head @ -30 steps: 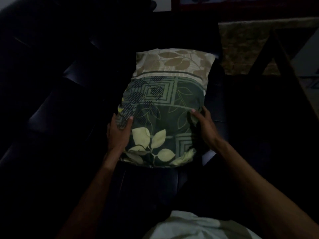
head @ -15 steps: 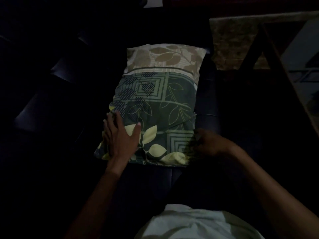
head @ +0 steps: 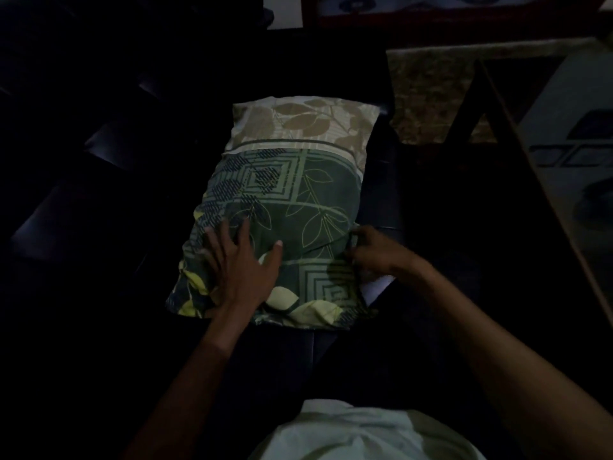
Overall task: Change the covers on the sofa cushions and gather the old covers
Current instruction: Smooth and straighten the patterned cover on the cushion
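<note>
A cushion [head: 308,124] lies flat on a dark sofa seat [head: 99,180], its far end showing a beige leaf print. A green cover [head: 298,200] with leaves and square patterns is drawn over most of it, loose and bunched at the near end. My left hand [head: 242,263] lies flat on the cover's near left part, fingers spread. My right hand [head: 374,250] is at the cover's right edge, fingers curled into the fabric there. A bit of white [head: 376,287] shows just below that hand.
The room is very dark. A patterned rug [head: 428,94] lies beyond the sofa at upper right. A dark-framed table edge [head: 517,154] runs down the right side. My pale shirt [head: 358,436] fills the bottom middle.
Both hands left the cushion's sides. My left hand moved onto the cover's top and spread flat. My right hand dropped toward the near right edge and closed on the fabric.
</note>
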The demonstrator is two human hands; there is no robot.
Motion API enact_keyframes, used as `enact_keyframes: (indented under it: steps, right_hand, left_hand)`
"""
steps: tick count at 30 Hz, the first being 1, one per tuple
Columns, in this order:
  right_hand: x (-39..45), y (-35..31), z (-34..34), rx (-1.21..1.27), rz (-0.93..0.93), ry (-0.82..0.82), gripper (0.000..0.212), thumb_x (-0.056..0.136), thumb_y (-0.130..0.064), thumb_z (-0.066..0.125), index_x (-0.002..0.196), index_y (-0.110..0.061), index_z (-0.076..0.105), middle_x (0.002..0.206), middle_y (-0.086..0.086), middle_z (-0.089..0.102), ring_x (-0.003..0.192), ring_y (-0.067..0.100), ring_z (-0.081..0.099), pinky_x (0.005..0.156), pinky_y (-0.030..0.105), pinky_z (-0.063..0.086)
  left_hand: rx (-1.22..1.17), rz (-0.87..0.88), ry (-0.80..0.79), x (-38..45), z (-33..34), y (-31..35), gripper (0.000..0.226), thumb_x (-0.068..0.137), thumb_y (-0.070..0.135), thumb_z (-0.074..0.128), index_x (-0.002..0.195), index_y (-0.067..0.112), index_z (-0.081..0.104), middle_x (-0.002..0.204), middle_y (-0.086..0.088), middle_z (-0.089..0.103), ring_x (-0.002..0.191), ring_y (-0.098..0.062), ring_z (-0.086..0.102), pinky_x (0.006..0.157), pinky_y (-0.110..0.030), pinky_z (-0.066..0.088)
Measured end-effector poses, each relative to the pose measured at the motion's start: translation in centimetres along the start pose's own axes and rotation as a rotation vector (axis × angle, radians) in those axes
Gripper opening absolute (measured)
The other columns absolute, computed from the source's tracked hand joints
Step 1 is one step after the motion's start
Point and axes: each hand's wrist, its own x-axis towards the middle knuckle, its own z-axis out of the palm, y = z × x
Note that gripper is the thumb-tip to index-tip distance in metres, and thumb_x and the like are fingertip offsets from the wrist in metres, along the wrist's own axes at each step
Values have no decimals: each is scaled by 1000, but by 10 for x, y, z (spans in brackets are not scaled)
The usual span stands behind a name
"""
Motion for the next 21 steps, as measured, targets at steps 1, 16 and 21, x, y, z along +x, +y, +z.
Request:
enact_keyframes:
  steps: [1,16,21]
  right_hand:
    - [6,0,7,142,18,39,27,89,-15,60,115,-15,64,101,7,71,88,21,67,72,30,55]
    - [73,-4,30,748,154,139,114,35,-73,93,133,-23,64,120,-6,73,105,21,72,95,40,57]
    - [72,1,37,774,90,56,87,51,-58,96,123,-17,72,113,-1,77,103,23,74,97,43,56]
  left_hand:
    - [-28,69,22,-1,2,14,87,85,69,45,157,21,30,167,-11,10,154,-31,-6,123,-57,5]
    - [370,348,-304,-47,48,56,148,55,65,80,158,18,-16,160,-18,-32,147,-36,-32,114,-68,-13]
    - [375,387,-335,-52,38,40,146,62,74,73,156,15,-21,158,-18,-37,144,-35,-37,115,-66,-15]
